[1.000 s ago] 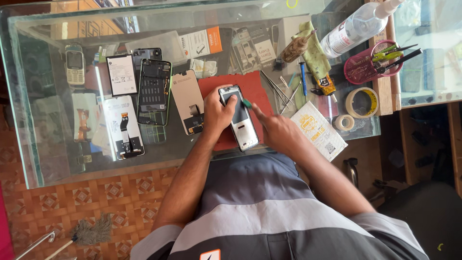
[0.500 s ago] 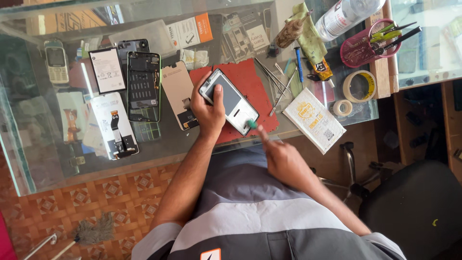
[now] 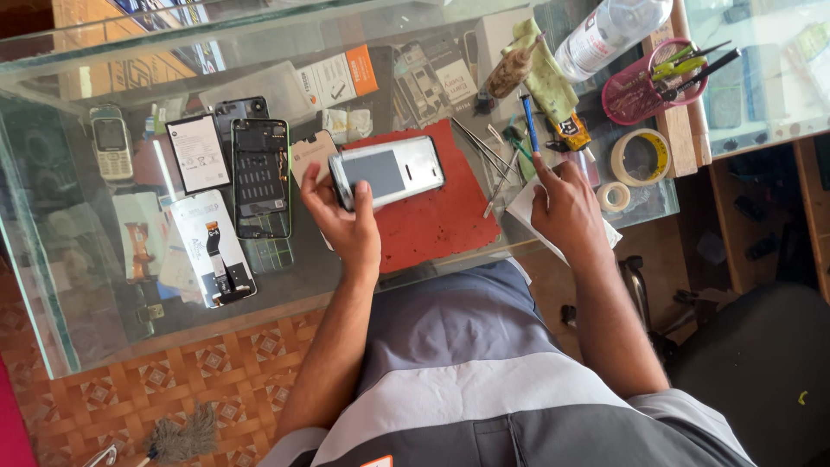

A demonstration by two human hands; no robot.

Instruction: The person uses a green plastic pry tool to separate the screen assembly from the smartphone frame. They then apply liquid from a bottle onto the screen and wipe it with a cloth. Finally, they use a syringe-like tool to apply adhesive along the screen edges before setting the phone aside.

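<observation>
My left hand (image 3: 344, 220) grips an opened phone (image 3: 386, 170) by its left end, holding it sideways over a red work mat (image 3: 437, 220) on the glass counter (image 3: 104, 294). The phone's grey inner plate faces up. My right hand (image 3: 566, 203) is off to the right, above a white paper pad (image 3: 527, 207), its forefinger stretched toward a blue-handled screwdriver (image 3: 528, 124) and holding nothing. Metal tweezers (image 3: 482, 149) lie between the mat and that hand.
Phone parts lie at the left: a bare frame (image 3: 260, 177), a battery (image 3: 197, 153), an old keypad phone (image 3: 111, 141). A plastic bottle (image 3: 609, 30), pink tool basket (image 3: 650, 86), tape rolls (image 3: 639, 156) and a cloth (image 3: 545, 73) crowd the right. A dark chair (image 3: 761, 363) stands beside me.
My left hand has turned the phone from diagonal to sideways and lifted it toward the mat's top. My right hand left the phone and moved right toward the tools.
</observation>
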